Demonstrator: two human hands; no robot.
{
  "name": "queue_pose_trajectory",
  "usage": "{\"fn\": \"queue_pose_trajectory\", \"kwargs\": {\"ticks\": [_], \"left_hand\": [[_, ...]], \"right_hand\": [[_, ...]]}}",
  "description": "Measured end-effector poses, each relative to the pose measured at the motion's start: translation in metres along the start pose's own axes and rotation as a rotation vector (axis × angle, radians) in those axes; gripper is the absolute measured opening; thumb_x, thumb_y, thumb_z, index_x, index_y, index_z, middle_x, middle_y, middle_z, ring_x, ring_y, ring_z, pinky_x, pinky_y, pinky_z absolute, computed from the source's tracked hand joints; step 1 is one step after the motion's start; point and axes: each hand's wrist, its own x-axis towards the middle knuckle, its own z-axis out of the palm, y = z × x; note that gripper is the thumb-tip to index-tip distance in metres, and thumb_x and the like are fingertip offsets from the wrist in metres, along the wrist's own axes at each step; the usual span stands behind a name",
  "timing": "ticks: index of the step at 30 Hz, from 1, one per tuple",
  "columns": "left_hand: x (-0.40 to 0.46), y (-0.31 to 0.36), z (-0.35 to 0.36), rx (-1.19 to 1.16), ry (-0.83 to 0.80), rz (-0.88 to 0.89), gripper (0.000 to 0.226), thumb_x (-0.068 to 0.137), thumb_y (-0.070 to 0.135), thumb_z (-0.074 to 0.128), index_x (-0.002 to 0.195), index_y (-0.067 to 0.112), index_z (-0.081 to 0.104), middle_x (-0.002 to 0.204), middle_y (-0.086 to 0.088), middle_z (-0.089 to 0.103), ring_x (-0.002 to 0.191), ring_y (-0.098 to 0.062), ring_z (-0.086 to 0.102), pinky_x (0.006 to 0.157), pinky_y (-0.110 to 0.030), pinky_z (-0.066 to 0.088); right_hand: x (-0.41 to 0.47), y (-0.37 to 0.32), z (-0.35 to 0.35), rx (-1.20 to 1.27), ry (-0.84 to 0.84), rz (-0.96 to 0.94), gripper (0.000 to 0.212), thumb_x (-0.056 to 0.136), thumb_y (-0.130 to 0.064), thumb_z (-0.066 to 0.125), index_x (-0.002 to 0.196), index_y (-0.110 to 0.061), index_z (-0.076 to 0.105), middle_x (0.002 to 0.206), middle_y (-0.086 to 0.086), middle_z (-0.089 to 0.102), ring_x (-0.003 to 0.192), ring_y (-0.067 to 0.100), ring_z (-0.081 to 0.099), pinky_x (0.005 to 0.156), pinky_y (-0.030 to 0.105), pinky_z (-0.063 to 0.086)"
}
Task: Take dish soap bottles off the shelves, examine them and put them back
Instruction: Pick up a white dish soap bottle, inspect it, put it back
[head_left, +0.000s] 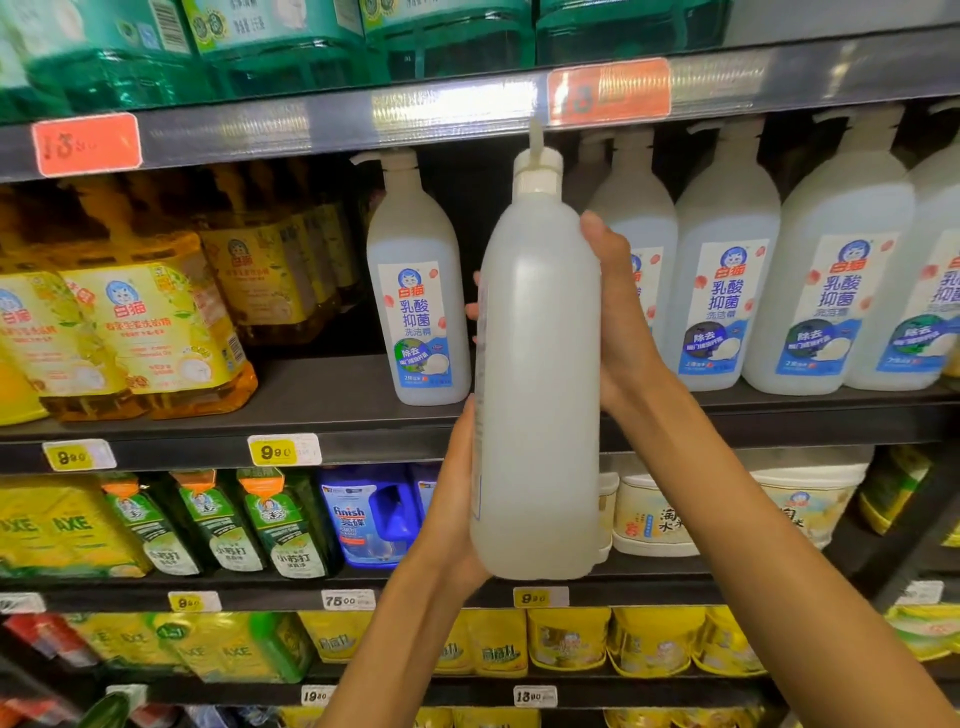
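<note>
One frosted, translucent plastic pump bottle (537, 384), tall and round-shouldered, held upright in front of the middle shelf (322, 395), plain back side to camera. Gripped by both hands: left hand (457, 499) cupped under the base and lower side, right hand (621, 312) wrapped round the upper body, thumb at the shoulder. Behind, matching white labelled bottles (727, 291) stood in a row on the dark shelf. Leftward, amber faceted soap jugs (171, 332) with glossy yellow labels. Above, blurred orange price tags (87, 144).
</note>
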Motion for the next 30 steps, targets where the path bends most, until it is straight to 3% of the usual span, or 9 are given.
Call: {"fn": "queue_pose_trajectory", "kwargs": {"ticks": [4,6,8,10,14,18,22,28,30], "left_hand": [[-0.007,0.006,-0.006,0.187,0.01,0.086,0.037,0.087,0.057,0.038,0.093,0.041,0.07,0.096,0.002,0.075,0.089,-0.015,0.072,0.076,-0.033,0.059],[-0.014,0.007,-0.007,0.205,-0.037,0.084,0.044,0.07,0.073,0.043,0.104,0.051,0.061,0.108,0.006,0.072,0.101,-0.016,0.069,0.082,-0.037,0.058],[-0.017,0.004,-0.007,0.22,-0.041,0.047,0.07,0.058,0.081,0.058,0.117,0.045,0.052,0.11,0.006,0.072,0.102,-0.017,0.068,0.076,-0.035,0.059],[-0.019,0.001,-0.005,0.187,-0.045,-0.017,0.079,0.056,0.072,0.07,0.124,0.035,0.051,0.109,0.0,0.072,0.099,-0.02,0.07,0.071,-0.033,0.059],[-0.022,0.007,0.0,-0.036,-0.12,-0.02,0.047,0.073,0.058,0.06,0.111,0.031,0.068,0.111,-0.005,0.072,0.101,-0.023,0.069,0.074,-0.035,0.059],[-0.028,0.013,0.015,-0.24,-0.239,-0.043,0.052,0.082,0.057,0.053,0.111,0.018,0.072,0.114,-0.007,0.07,0.104,-0.022,0.067,0.084,-0.038,0.057],[-0.026,0.026,0.007,0.042,-0.107,-0.034,0.055,0.079,0.061,0.042,0.117,0.029,0.066,0.108,-0.002,0.073,0.099,-0.017,0.07,0.074,-0.03,0.059],[-0.035,0.032,0.004,0.127,-0.191,-0.083,0.044,0.06,0.052,0.076,0.095,0.026,0.075,0.105,-0.006,0.074,0.092,-0.017,0.072,0.069,-0.03,0.059],[-0.036,0.033,0.004,0.13,-0.238,-0.068,0.037,0.058,0.049,0.076,0.088,0.028,0.078,0.103,-0.004,0.074,0.092,-0.016,0.072,0.068,-0.028,0.059]], "right_hand": [[-0.001,0.002,0.0,-0.202,0.053,-0.072,0.043,0.075,-0.054,0.056,0.1,-0.019,0.061,0.079,0.002,0.071,0.073,0.015,0.069,0.07,0.032,0.058],[-0.001,0.005,-0.004,-0.299,0.117,-0.141,0.034,0.078,-0.05,0.061,0.098,-0.022,0.06,0.078,-0.001,0.073,0.073,0.014,0.071,0.069,0.031,0.06],[0.0,0.007,-0.006,-0.364,0.167,-0.124,0.026,0.087,-0.048,0.06,0.098,-0.024,0.059,0.076,-0.003,0.073,0.073,0.014,0.073,0.069,0.031,0.06],[0.003,0.006,-0.009,-0.443,0.171,-0.047,0.031,0.088,-0.053,0.058,0.101,-0.025,0.058,0.074,-0.005,0.074,0.073,0.014,0.074,0.066,0.03,0.06],[0.003,0.004,-0.022,-0.338,0.127,0.055,0.03,0.092,-0.052,0.053,0.1,-0.024,0.059,0.081,-0.002,0.074,0.081,0.016,0.073,0.074,0.032,0.059],[-0.002,0.009,-0.026,-0.003,0.098,0.209,0.024,0.09,-0.043,0.059,0.097,-0.02,0.064,0.086,0.003,0.075,0.081,0.016,0.073,0.066,0.031,0.058],[-0.001,0.009,-0.026,-0.015,0.218,0.192,0.015,0.089,-0.034,0.064,0.093,-0.02,0.062,0.075,0.003,0.074,0.07,0.016,0.073,0.058,0.03,0.058],[0.003,0.011,-0.027,-0.103,0.31,0.285,0.021,0.084,-0.037,0.07,0.095,-0.02,0.063,0.077,0.004,0.075,0.074,0.02,0.073,0.064,0.037,0.06],[0.003,0.013,-0.029,-0.1,0.311,0.335,0.023,0.084,-0.038,0.07,0.095,-0.019,0.064,0.079,0.005,0.074,0.075,0.02,0.073,0.065,0.037,0.06]]}}
